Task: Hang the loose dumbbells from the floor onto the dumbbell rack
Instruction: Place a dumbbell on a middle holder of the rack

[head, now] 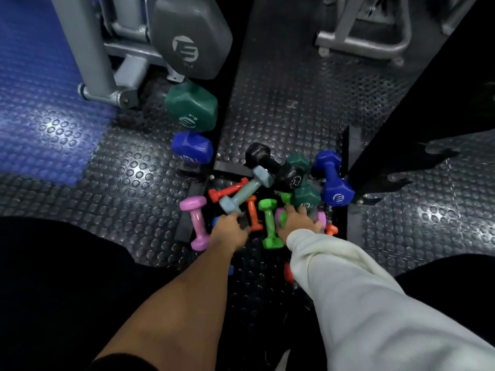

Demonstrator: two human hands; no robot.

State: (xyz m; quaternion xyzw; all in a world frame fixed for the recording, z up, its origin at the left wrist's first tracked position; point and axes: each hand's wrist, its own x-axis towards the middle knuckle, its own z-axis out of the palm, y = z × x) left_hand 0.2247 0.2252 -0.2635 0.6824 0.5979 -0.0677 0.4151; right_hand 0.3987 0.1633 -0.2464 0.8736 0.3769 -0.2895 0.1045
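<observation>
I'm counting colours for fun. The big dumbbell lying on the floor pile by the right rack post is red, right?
Not red. The head view shows that big dumbbell by the right rack post is blue. The red ones are small.

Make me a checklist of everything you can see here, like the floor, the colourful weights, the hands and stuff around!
Surface: dark studded rubber floor; blue mat at left.
Job's things: loose dumbbells piled on the floor, among them pink dumbbell, green dumbbell, grey dumbbell, black dumbbell, blue dumbbell; rack holds two dumbbells on its left side.
Clutter: nothing seen.
Hands: left hand and right hand reach into the pile; grip unclear.
Cables: nothing seen.
Surroundings: grey gym machine.
</observation>
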